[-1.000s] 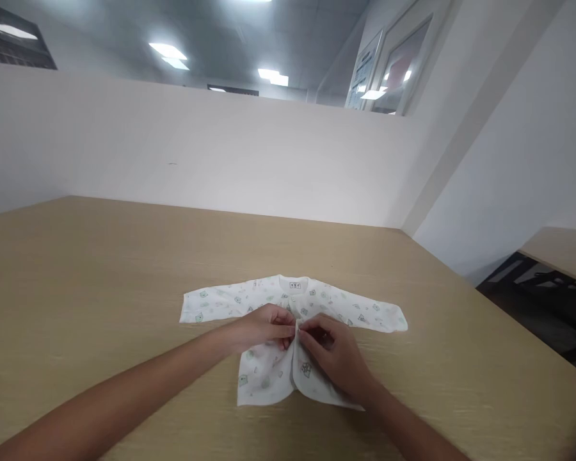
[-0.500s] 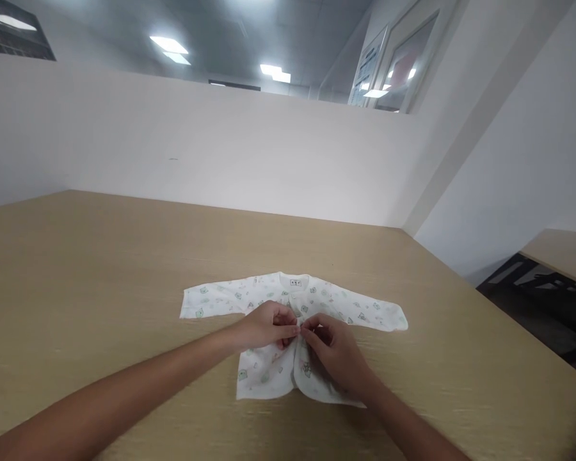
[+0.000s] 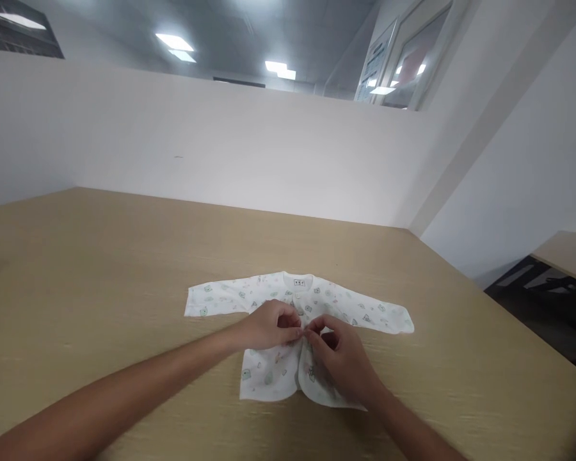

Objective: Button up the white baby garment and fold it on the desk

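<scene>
A small white baby shirt with a green and grey animal print lies face up on the table, sleeves spread to both sides and the neckline away from me. My left hand pinches the front opening's edge from the left, about midway down. From the right, my right hand pinches the same edge, its fingertips almost touching those of the left. Whatever fastening sits between the fingertips is too small and covered to make out. Below the hands the two rounded front hems meet near the middle.
The wooden table reaches back to a low white partition. A white wall rises on the right. Beyond it stands another wooden surface with dark framing underneath.
The whole view has shifted slightly, so everything sits a little further right. Both hands keep their pinch on the shirt's front edge, with only slight finger movement.
</scene>
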Demonstrator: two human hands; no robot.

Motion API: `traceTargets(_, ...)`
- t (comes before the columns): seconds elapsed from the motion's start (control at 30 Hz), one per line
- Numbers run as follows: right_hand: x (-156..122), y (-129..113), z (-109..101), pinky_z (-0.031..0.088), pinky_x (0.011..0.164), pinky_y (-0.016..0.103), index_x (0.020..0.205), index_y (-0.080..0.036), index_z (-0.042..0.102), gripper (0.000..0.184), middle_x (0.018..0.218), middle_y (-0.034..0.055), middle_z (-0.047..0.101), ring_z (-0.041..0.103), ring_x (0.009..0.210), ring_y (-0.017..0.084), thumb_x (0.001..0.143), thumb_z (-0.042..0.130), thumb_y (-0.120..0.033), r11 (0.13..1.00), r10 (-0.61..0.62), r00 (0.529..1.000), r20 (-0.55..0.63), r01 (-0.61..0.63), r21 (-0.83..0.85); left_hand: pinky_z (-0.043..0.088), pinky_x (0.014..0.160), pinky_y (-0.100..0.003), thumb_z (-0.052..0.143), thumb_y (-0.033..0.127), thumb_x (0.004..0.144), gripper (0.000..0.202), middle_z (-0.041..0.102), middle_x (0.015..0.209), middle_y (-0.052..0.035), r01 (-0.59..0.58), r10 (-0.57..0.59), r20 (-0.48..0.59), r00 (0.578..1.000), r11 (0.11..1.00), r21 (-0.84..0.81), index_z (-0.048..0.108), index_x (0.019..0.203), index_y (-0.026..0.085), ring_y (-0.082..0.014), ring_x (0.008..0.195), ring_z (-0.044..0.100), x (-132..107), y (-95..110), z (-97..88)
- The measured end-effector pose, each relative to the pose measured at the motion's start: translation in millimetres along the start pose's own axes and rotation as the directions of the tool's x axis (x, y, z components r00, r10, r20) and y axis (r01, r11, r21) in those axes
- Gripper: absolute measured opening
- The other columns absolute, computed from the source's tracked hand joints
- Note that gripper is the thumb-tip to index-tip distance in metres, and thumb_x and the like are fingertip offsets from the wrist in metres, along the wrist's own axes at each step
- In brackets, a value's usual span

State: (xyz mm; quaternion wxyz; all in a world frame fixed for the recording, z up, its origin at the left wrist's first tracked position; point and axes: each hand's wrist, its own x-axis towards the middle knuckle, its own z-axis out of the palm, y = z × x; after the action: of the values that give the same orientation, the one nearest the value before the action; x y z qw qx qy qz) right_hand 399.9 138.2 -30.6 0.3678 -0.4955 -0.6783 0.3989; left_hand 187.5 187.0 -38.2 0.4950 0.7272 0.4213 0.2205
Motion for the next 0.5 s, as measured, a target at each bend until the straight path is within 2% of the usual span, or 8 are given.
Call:
traceTargets(0.17,3.3,4.2,-1.9,0.034,0.049,0.023,0.087,-0.019,0.064,0.031,0.073,0.0008,0.057,0.046,0.057,0.013,0.089,0.064,-0.049,0.993,0.082,0.996,0.027,-0.084,0.079,0.032,0.057,-0.024,0.068,0.045,0.087,0.028,0.063,0.072,0.0008,-0.035,0.035,-0.015,0.999,0.999,0.031,0.066,0.082,0.018,-0.0122,0.065,0.052,-0.1,-1.8,-1.8)
traceTargets(0.27,6.0,6.9,-3.4,0.028,0.048,0.023,0.086,-0.019,0.062,0.03,0.064,-0.0025,0.045,0.038,0.054,0.012,0.088,0.065,-0.048,0.955,0.188,0.976,0.113,-0.209,0.209,0.031,0.057,-0.025,0.067,0.047,0.088,0.029,0.061,0.072,0.001,-0.044,0.044,-0.01,0.999,0.998,0.05,0.065,0.081,0.018,-0.0126,0.065,0.052,-0.1,-2.6,-2.5)
traceTargets(0.33,7.3,9.3,-3.6,0.028,0.049,0.023,0.087,-0.019,0.061,0.027,0.063,-0.0028,0.045,0.037,0.053,0.012,0.089,0.063,-0.046,0.938,0.218,0.962,0.164,-0.253,0.236,0.031,0.058,-0.026,0.065,0.043,0.089,0.026,0.06,0.071,0.0009,-0.057,0.058,-0.013,0.998,0.993,0.103,0.063,0.079,0.019,-0.0131,0.065,0.051,-0.4,-2.4,-1.6)
traceTargets(0.4,8.0,12.0,-3.5,0.034,0.053,0.026,0.087,-0.019,0.062,0.024,0.069,0.0001,0.054,0.043,0.057,0.014,0.091,0.061,-0.043,0.98,0.149,0.981,0.123,-0.163,0.113,0.034,0.063,-0.027,0.064,0.034,0.087,0.019,0.059,0.072,0.0003,-0.115,0.123,-0.03,0.992,0.973,0.201,0.06,0.076,0.019,-0.0147,0.07,0.052,-1.3,-2.2,0.6)
traceTargets(0.43,8.2,13.3,-3.5,0.037,0.057,0.027,0.087,-0.019,0.062,0.023,0.075,0.0019,0.059,0.048,0.062,0.015,0.092,0.06,-0.041,0.997,0.074,0.994,0.079,-0.074,0.003,0.036,0.068,-0.028,0.063,0.029,0.086,0.015,0.06,0.074,-0.0002,-0.154,0.17,-0.039,0.985,0.955,0.255,0.059,0.075,0.019,-0.0158,0.074,0.053,-1.8,-2.2,2.0)
traceTargets(0.5,8.6,15.2,-4.4,0.041,0.065,0.03,0.088,-0.019,0.063,0.02,0.084,0.0037,0.065,0.055,0.07,0.017,0.095,0.057,-0.037,0.977,-0.082,0.996,0.032,0.087,-0.195,0.04,0.077,-0.03,0.063,0.022,0.083,0.011,0.061,0.077,-0.001,-0.223,0.254,-0.048,0.966,0.913,0.34,0.056,0.074,0.02,-0.0179,0.082,0.054,-2.6,-3.3,4.2)
